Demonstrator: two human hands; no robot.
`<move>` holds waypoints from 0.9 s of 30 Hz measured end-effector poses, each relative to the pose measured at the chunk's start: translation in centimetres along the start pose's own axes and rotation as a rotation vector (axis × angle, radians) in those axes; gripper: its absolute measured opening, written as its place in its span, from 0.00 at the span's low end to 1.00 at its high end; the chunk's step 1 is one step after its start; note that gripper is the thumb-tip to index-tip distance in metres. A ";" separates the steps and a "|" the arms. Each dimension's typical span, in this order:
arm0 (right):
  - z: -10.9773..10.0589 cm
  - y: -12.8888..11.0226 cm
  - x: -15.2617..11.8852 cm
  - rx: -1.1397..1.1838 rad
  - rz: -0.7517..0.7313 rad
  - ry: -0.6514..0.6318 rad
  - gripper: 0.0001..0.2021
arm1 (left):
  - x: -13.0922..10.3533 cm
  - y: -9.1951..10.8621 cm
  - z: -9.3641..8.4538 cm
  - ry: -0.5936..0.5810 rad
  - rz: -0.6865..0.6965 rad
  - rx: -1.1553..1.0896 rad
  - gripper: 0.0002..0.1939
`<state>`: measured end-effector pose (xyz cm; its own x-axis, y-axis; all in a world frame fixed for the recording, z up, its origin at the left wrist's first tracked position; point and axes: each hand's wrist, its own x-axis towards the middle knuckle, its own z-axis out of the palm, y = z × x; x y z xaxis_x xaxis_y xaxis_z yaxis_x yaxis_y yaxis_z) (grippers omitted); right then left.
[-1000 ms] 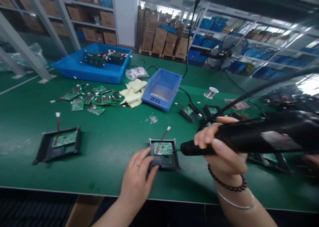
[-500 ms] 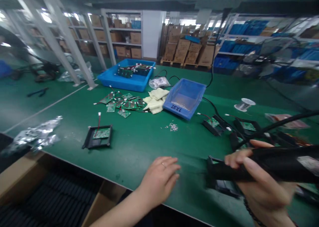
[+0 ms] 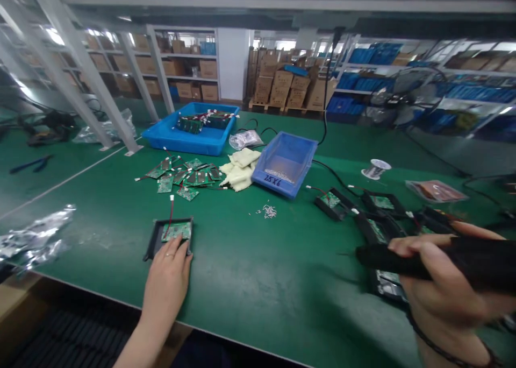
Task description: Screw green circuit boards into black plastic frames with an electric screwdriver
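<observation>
My left hand (image 3: 169,274) rests on the near edge of a black plastic case (image 3: 152,241), touching the green circuit board (image 3: 177,231) inside it; a red and black wire with a white plug rises from the board. Its fingers are stretched out. My right hand (image 3: 435,276) is wrapped round a black power screwdriver (image 3: 479,257), its thin tip pointing left above the table. Beneath and behind that tool lie several black cases with boards (image 3: 379,228). Small screws (image 3: 270,211) form a loose pile at the middle of the green table (image 3: 250,266).
Behind the screws stands a blue bin (image 3: 288,155) beside yellow cloths (image 3: 239,169). Several loose boards (image 3: 197,177) lie before a blue tray (image 3: 185,142). A solder spool (image 3: 376,169) is at the right, silvery bags (image 3: 36,236) at the left. Metal posts rise at the back left.
My left hand has moved left from bare table onto the black case. My right hand, with the screwdriver, has lifted off the near right case. The view has shifted slightly.
</observation>
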<state>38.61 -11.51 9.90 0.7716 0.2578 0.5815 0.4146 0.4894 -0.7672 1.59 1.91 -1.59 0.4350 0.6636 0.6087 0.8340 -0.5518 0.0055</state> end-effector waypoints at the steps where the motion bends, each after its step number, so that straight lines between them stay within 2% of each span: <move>1: 0.4 -0.3 -0.3 0.005 -0.029 -0.004 0.18 | 0.2 1.7 0.0 -0.015 0.037 -0.017 0.17; 3: 1.2 -0.7 -0.9 0.063 -0.038 -0.031 0.18 | 0.7 5.3 -0.2 -0.050 0.128 -0.053 0.16; 7: 1.8 -0.6 -1.7 0.171 0.056 -0.035 0.18 | 1.4 12.0 -1.1 -0.174 0.244 -0.176 0.13; 9: 1.6 -0.3 -1.9 0.180 0.119 -0.040 0.17 | 1.5 14.3 -1.5 -0.241 0.293 -0.217 0.12; 12: 1.1 0.1 -1.8 0.194 0.225 -0.030 0.17 | 1.7 16.5 -2.0 -0.299 0.376 -0.262 0.12; 16: 0.6 0.3 -1.3 0.213 0.354 0.022 0.18 | 2.3 17.2 -2.7 -0.269 0.404 -0.368 0.09; 21: 0.5 0.2 -1.0 0.228 0.385 0.026 0.18 | 3.9 15.9 -2.6 -0.199 0.395 -0.386 0.11; 27: 0.4 0.1 -1.2 0.221 0.352 0.000 0.17 | 5.8 14.5 -1.8 -0.272 0.375 -0.384 0.07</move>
<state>37.58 -11.41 9.23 0.8476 0.4415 0.2943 0.0121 0.5384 -0.8426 15.60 -3.14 3.41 0.7891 0.4662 0.4000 0.4467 -0.8825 0.1473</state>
